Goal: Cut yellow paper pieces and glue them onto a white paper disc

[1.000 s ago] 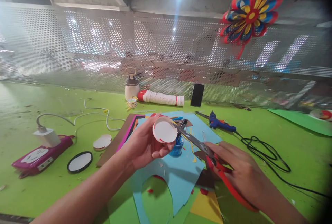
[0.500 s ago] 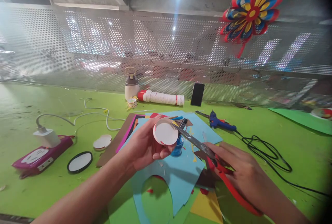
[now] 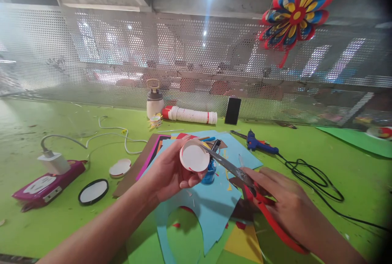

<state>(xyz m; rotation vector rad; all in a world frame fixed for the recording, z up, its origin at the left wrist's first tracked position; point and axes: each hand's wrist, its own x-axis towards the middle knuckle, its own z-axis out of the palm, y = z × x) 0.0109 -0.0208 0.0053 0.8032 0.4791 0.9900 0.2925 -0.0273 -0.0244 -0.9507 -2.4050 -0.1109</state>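
Holding a small white paper cup (image 3: 194,157) at mid-frame, the left hand (image 3: 171,172) has its grip closed around the cup wall, fingers wrapped under and thumb along the near side, open mouth facing the camera. Right hand (image 3: 286,202) is clenched through the red handles of scissors (image 3: 245,180), blades angled up-left with the tip at the cup's right rim; cannot tell if the blades are biting the rim or just touching. Cup has a red edge trace on its lower rim. Judged: thin paper cup, very light, soft-walled, crushes easily, so best held low on the wall near the base with a loose pinch, not at the rim being cut. Under the hands lies a light blue paper sheet (image 3: 211,202) with an arch cut out, over brown, pink and yellow sheets on the green worktop (image 3: 55,223). A blue jar (image 3: 210,174) sits just behind the cup. Left of centre: a white round cutout (image 3: 120,167), a black-rimmed disc (image 3: 93,191), a magenta power strip (image 3: 45,184) with white charger. Centre back: a stack of cups (image 3: 191,115) lying on its side, a white bottle (image 3: 154,100), a dark phone (image 3: 232,111). Right of centre: blue glue gun (image 3: 260,143) with black cord. Upper right: paper flower (image 3: 295,13) hanging.
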